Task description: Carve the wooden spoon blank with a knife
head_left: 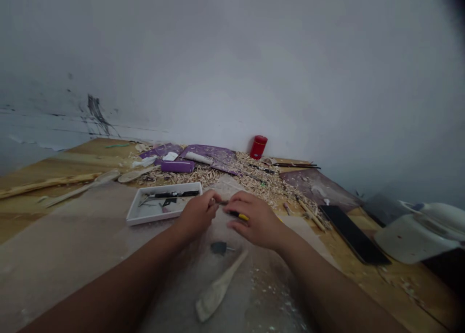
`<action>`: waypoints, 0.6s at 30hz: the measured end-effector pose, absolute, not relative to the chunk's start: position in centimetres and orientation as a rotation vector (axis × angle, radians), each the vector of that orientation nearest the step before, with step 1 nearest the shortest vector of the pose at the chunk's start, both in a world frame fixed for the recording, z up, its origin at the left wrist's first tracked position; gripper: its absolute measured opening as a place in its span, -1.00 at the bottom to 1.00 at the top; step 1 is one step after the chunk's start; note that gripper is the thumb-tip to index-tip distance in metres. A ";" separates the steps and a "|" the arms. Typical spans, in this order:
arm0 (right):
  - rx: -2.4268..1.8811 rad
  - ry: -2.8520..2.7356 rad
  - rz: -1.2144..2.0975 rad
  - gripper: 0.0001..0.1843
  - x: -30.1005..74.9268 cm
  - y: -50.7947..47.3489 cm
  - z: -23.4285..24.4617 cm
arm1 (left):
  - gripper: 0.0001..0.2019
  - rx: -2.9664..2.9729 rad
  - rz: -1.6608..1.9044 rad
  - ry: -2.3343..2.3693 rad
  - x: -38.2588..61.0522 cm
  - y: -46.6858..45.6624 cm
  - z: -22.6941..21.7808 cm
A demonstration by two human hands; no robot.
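Note:
My left hand [198,213] and my right hand [256,218] meet over the middle of the wooden table [54,217]. Both are closed on a thin tool [232,212] with a yellow and black part showing by my right fingers. The left fingers pinch its far end. Below the hands lie a pale carved wooden spoon [218,289] and a small dark tool piece [220,248] on a clear plastic sheet. A white tray [160,203] with dark tools sits just left of my left hand.
Wood shavings [254,178] cover the table's back. Purple packets [207,155], a purple case [177,166] and a red can [258,146] stand near the wall. Wooden spoons [83,188] lie at left. A black phone [354,234] and a white appliance [421,231] are at right.

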State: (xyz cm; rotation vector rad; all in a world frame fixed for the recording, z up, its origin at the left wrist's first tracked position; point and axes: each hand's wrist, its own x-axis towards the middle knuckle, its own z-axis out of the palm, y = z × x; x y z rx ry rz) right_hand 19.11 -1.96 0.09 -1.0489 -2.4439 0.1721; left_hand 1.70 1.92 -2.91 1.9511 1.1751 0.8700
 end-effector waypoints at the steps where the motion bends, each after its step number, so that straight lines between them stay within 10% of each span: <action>1: -0.938 -2.541 0.238 -0.73 19.0 -2.5 0.5 | -0.82 1.914 0.897 1.191 1.6 2.0 -2.9; 10: -0.688 -2.999 0.090 -0.87 17.4 -4.1 -0.3 | -0.87 1.594 0.937 1.080 2.0 2.0 -3.3; 18: -1.303 -2.546 0.124 -0.86 19.7 -1.0 -0.4 | -0.83 1.159 1.027 1.058 1.5 2.6 -2.3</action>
